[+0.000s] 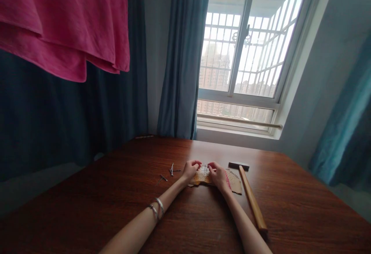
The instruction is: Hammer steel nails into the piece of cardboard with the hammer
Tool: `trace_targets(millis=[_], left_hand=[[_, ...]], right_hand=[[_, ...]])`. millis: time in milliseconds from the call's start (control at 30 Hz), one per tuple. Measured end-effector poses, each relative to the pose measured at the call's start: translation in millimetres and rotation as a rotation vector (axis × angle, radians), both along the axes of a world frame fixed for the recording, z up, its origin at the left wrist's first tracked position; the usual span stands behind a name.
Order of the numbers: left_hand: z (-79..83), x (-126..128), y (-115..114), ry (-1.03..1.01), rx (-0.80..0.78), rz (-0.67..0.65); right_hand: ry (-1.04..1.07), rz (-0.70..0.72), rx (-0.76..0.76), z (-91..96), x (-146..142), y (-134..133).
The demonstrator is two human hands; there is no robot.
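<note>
A flat board (237, 185), tan with a dotted yellow and pink pattern and a ragged edge, lies on the table under both hands. Thin dark nails (205, 167) stand upright near its middle, between my fingertips. My right hand (218, 174) rests over the board with thumb and finger pinched at one of these nails. Across from it, my left hand (190, 170) is closed, fingertips together at the board's left part; what they hold, if anything, is too small to make out. A row of short dark marks or nails runs along the board's right side.
Several loose nails (171, 169) lie left of my left hand. A hammer (251, 198) with a wooden handle and dark head lies right of the board on the brown table (116, 207). Pink cloth (66, 26) hangs at upper left. Curtains and a window stand behind.
</note>
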State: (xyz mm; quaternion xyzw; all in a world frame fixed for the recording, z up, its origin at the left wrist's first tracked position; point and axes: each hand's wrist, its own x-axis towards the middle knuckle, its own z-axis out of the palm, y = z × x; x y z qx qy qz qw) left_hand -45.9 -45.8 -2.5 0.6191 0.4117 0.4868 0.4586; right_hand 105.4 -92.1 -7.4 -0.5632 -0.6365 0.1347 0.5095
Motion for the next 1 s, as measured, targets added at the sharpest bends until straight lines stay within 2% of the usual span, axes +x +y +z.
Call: trace_targets(millis=[133, 367, 533, 667, 800, 1000], left_hand=[[5.5, -2.1, 2.4, 0.036, 0.0, -0.024], [9.3, -5.0, 16.9, 0.226, 0.203, -0.16], [11.0, 1.0, 12.8, 0.357, 0.265, -0.216], [12.2, 7.0, 9.6, 0.372, 0.299, -0.181], [10.0, 11.0, 13.2, 0.335, 0.26, -0.155], [2.1, 10.9, 18.4, 0.304, 0.246, -0.218]], right_hand=[[-0.038, 0.004, 0.002, -2.5, 0.3, 0.2], [-0.122, -0.008, 0.01, 0.3, -0.9, -5.5], [-0.147, -0.018, -0.005, 2.1, -1.3, -5.4], [-0.154, -0.016, -0.008, 1.3, -1.1, -4.4], [-0.157, -0.013, -0.005, -0.2, -0.6, -3.8], [-0.156, -0.022, -0.004, -1.8, 0.5, -2.7]])
